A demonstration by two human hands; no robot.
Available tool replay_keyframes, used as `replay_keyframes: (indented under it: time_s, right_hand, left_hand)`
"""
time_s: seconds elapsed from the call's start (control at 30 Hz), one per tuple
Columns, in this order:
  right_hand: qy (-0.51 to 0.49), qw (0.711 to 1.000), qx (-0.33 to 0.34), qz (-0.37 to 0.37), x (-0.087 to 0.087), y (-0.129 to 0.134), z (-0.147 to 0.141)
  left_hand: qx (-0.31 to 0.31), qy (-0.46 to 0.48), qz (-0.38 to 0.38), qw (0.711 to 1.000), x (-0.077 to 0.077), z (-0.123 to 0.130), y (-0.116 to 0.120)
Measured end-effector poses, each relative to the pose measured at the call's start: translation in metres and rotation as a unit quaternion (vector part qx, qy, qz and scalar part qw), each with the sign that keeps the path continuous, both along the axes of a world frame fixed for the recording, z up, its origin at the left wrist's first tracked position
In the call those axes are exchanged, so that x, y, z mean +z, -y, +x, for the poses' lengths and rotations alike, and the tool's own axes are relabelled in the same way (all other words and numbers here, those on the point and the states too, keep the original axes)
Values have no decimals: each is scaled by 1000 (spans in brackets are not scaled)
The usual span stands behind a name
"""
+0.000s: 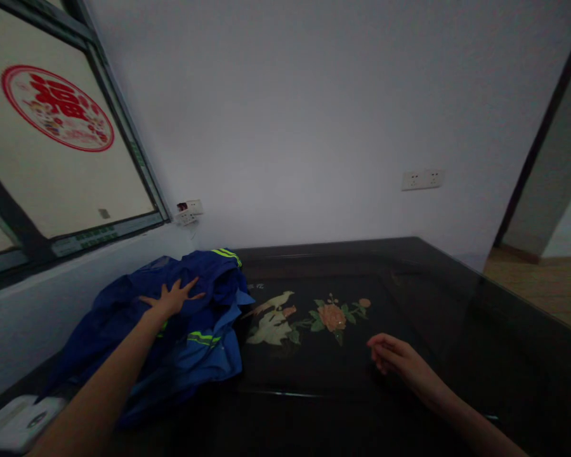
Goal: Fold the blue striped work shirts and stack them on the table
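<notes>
A heap of blue clothing (204, 355), seemingly a jacket, with yellow-green stripes, lies crumpled on the left of a dark glossy table (304, 374). On top of it rests my left hand (171, 298), fingers spread wide over the dark blue cloth. My right hand (393, 355) is over the right part of the table, just right of a painted flower. Its fingers are curled together, and nothing shows in them. Whether it touches the tabletop I cannot tell.
The table carries a bird-and-flower picture (332, 317). A white object (21, 422) lies at the lower left corner. Along the left is a window (66, 152) with a round red sticker. Behind the table stands a pale wall with sockets (422, 179).
</notes>
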State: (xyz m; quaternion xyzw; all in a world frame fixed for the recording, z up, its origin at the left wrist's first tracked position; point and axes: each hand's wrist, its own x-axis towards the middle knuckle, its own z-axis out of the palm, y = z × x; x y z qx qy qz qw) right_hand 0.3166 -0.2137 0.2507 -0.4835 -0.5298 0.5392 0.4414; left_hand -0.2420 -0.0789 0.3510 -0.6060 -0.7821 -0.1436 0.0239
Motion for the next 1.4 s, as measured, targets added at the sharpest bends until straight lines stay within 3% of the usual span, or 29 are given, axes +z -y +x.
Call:
replay_keyframes:
  time_s: [0.07,0.17,0.27,0.37,0.47,0.53,0.57,0.63,0.7,0.77,0.87,0.97,1.1,1.3,1.4]
  right_hand:
    - [13,1000,11,0,0,0,0]
    - [40,998,36,11,2,-1,-2]
    - [66,996,55,27,0,0,-3]
    - [86,993,62,44,-5,2,-4]
    - [105,991,58,57,-8,2,-7]
    - [113,991,39,57,-7,0,-12]
    - [113,992,25,54,-6,-2,-16]
    - [103,993,-9,56,-3,-7,-27]
    - [87,993,-34,70,-2,-12,-42]
    - [88,991,-42,94,-5,-15,-59]
    - [126,980,-41,148,-14,-15,-81]
    - [153,971,-54,174,-25,-12,-92]
    - [170,966,-65,182,-31,-4,-98]
    - [201,953,-57,219,-28,12,-104]
    - [233,941,-36,243,-25,18,-102]
  left_hand:
    - [43,-6,-11,999,-28,5,4]
    - [51,-14,9,999,-41,7,9]
    - [51,-9,31,998,-32,11,14]
    - [45,-7,90,995,-11,28,25]
    - [-39,35,226,973,7,70,46]
    - [-149,111,294,938,10,114,64]
    - [-214,164,288,919,7,140,73]
    - [-296,284,241,880,-9,196,87]
    - [-339,373,153,850,-34,249,96]
    - [-345,443,63,825,-63,293,100]
    - [-305,512,20,803,-98,333,103]
    - [-279,534,38,797,-113,345,107]
    - [-278,536,41,796,-114,340,118]
    - [-361,429,72,825,-120,313,134]
    - [-372,387,75,840,-122,302,133]
